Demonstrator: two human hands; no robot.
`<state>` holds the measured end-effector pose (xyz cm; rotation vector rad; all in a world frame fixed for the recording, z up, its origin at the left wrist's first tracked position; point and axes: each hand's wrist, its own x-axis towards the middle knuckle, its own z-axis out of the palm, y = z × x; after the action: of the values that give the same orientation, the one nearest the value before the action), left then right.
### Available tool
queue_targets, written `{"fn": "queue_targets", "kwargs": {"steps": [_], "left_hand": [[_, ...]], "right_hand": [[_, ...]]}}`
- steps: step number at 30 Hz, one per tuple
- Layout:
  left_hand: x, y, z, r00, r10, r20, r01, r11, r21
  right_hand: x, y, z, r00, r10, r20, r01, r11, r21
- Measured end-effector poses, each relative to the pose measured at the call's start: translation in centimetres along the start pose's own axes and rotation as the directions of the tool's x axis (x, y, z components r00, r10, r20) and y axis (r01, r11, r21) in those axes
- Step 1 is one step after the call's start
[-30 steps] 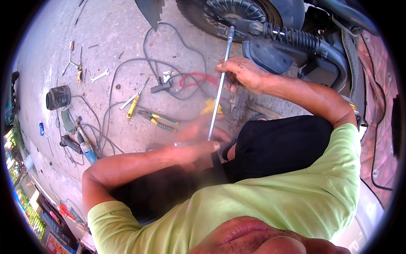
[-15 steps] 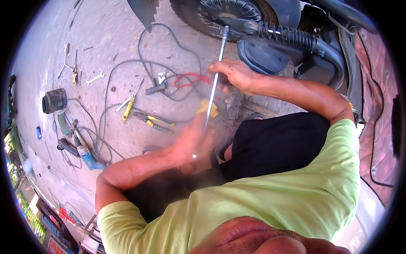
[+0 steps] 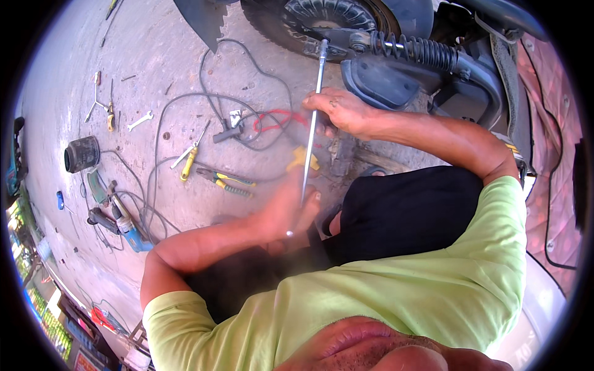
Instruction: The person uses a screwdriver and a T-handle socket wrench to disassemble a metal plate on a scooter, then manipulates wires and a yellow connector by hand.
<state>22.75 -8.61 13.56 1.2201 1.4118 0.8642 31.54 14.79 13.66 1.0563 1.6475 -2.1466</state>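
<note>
Around the upper half of a long rod [image 3: 311, 139], the right hand [image 3: 348, 112] had its fingers [image 3: 317, 101] curled; the left hand [image 3: 288, 207], blurred, seemed closed on the near end. Straight, slim and silvery, the rod slanted away to a black wheel [image 3: 337, 13], its head thicker. Farther left, a dark cylinder [image 3: 83, 153] lay sideways on the floor [image 3: 154, 49], its open mouth facing left, black inside.

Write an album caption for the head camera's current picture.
Right hand and left hand on a long metal tool, its far end at a wheel.
</note>
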Motion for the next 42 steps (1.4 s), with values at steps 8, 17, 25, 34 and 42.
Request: {"fn": "queue_targets", "kwargs": {"steps": [8,17,25,34,42], "left_hand": [[0.1,0.3,-0.5,0.952,-0.302,0.049,0.276,0.916,0.290],[0.9,1.3,-1.3,0.979,-0.183,0.092,0.170,0.977,0.132],[0.5,-0.1,-0.6,0.968,-0.246,0.050,0.211,0.906,0.368],[1.8,1.6,-6.2,0.858,-0.267,0.439,0.255,0.963,0.088],[2.2,-0.3,-6.4,0.801,-0.183,0.569,0.350,0.916,-0.198]], "right_hand": [[0.5,0.7,0.2,0.997,-0.075,-0.019,0.075,0.997,-0.013],[0.1,0.5,0.3,0.998,-0.040,-0.052,0.038,0.998,-0.041],[0.3,0.4,0.5,0.998,-0.027,-0.058,0.023,0.997,-0.074],[0.1,-0.2,0.7,0.997,-0.030,-0.070,0.024,0.996,-0.081],[0.7,0.5,0.5,0.992,-0.108,-0.064,0.103,0.992,-0.079]]}}
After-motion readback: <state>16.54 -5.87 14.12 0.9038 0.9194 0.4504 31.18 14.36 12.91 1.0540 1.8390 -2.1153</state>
